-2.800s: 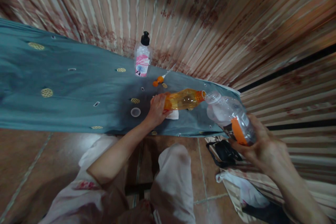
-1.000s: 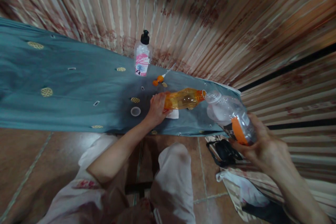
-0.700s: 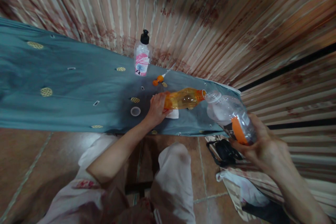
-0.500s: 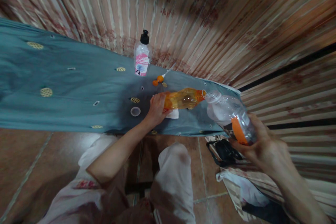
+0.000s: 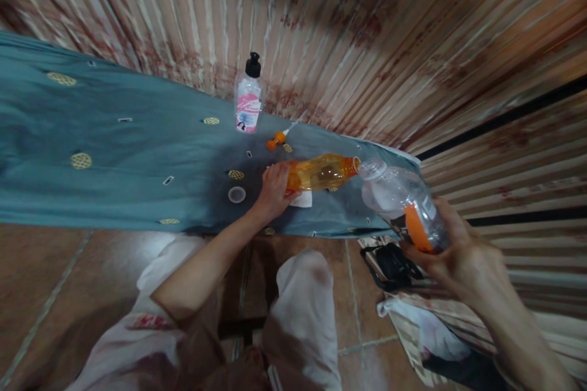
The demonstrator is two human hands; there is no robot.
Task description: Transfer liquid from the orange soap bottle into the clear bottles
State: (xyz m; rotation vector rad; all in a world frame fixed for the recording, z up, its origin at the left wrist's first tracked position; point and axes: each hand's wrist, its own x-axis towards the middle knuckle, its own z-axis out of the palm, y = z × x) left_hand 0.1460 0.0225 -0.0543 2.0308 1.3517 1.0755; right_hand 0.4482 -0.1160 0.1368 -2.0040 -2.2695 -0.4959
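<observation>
So basically the whole thing comes down to two bottle mouths meeting right of centre in the frame. The left hand [image 5: 274,190] has its grip closed around the bottom end of the orange bottle [image 5: 321,173], which is tipped over almost flat, long axis running left to right, open neck pointing toward the right. The right hand [image 5: 461,256], lower right of the frame, is wrapped around the body of the clear bottle [image 5: 402,204] with its orange label, and that one slants up and to the left, so its open mouth sits right at the orange neck, touching or as good as; can't tell which from here.

The orange bottle hangs just over the teal cloth on the counter [image 5: 114,159], above a small white slip of paper [image 5: 302,200]. A round clear cap [image 5: 236,195] lies left of the left hand, and a small orange cap [image 5: 275,142] sits further up, near the pump bottle [image 5: 249,98] against the striped curtain.
</observation>
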